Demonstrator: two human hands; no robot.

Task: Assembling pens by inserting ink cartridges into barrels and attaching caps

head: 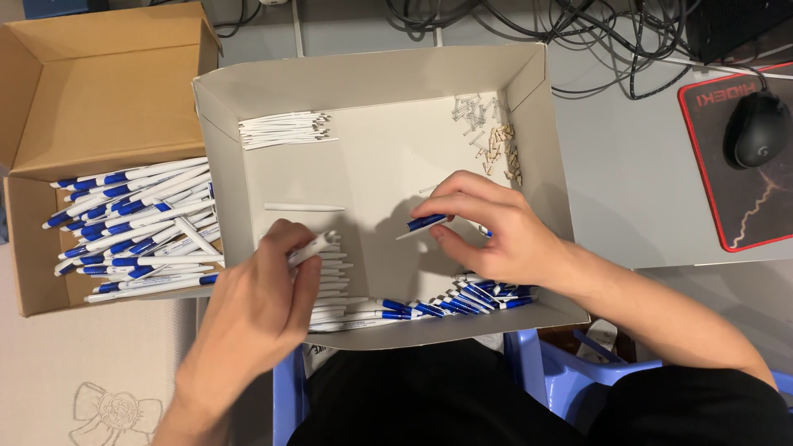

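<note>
A shallow grey cardboard tray [545,173] lies in front of me. My left hand [260,310] grips a white pen barrel [314,247] above a row of white barrels [334,277] at the tray's near side. My right hand [487,227] pinches a blue-and-white pen tip piece [423,224] over the tray's middle. Below that hand lies a row of blue pen parts [475,297]. A single white barrel [304,207] rests alone on the tray floor.
A brown box [49,99] at the left holds several assembled blue-and-white pens [132,227]. White ink refills [285,130] and small springs [496,140] lie at the tray's far side. A mouse [756,128] on a pad and cables sit at the right.
</note>
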